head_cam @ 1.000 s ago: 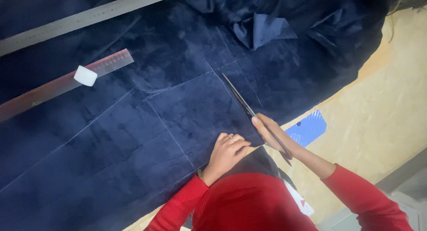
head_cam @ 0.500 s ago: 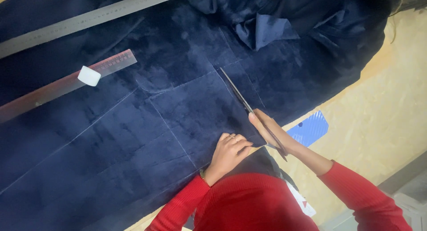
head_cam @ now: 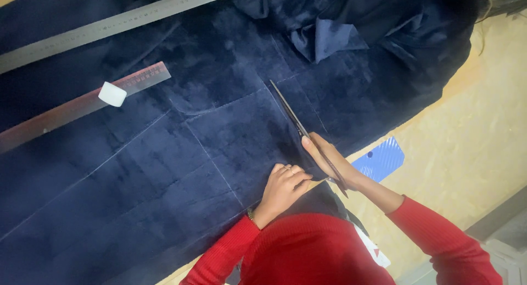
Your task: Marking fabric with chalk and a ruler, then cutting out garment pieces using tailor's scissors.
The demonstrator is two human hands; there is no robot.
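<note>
scissors (head_cam: 299,128) | in right hand (head_cam: 329,161) (blades pointing away) | left hand (head_cam: 282,189) beside, on velvet (head_cam: 164,169)

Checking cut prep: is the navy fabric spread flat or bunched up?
Mostly spread: the navy fabric lies flat under the left hand and scissors, chalk lines showing. Only its far corner is bunched.

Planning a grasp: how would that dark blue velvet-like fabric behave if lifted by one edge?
The dark blue fabric would likely be floppy: it bunches into folds at the far end. Its nap looks plush, so it probably drags rather than slides. The left hand pressing it suggests it shifts easily.
</note>
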